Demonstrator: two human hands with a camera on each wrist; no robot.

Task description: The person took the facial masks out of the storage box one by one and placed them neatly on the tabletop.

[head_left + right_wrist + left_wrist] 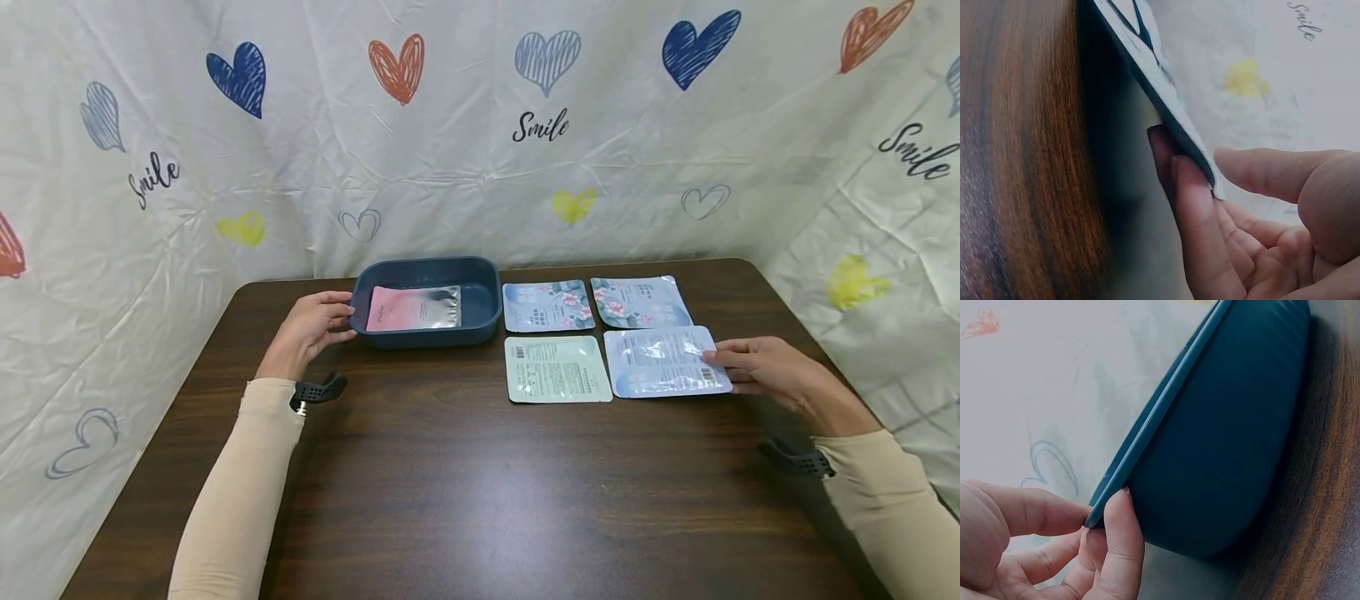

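Observation:
My left hand (306, 327) pinches the left rim of a dark blue plastic basin (427, 337); in the left wrist view, thumb and fingers (1124, 550) grip its edge. A pink and silver sheet mask packet (414, 309) lies inside the basin. At the right, my right hand (765, 367) holds a pale blue sheet mask packet (666, 362) by its right edge, printed back up. Thumb above and fingers below pinch that packet in the right wrist view, and its near edge is raised off the table.
Two floral blue packets (549, 306) (641, 302) lie along the back of the brown table (465, 483). A pale green packet (558, 369) lies left of the held one. Behind the table hangs a white cloth (450, 150) with printed hearts.

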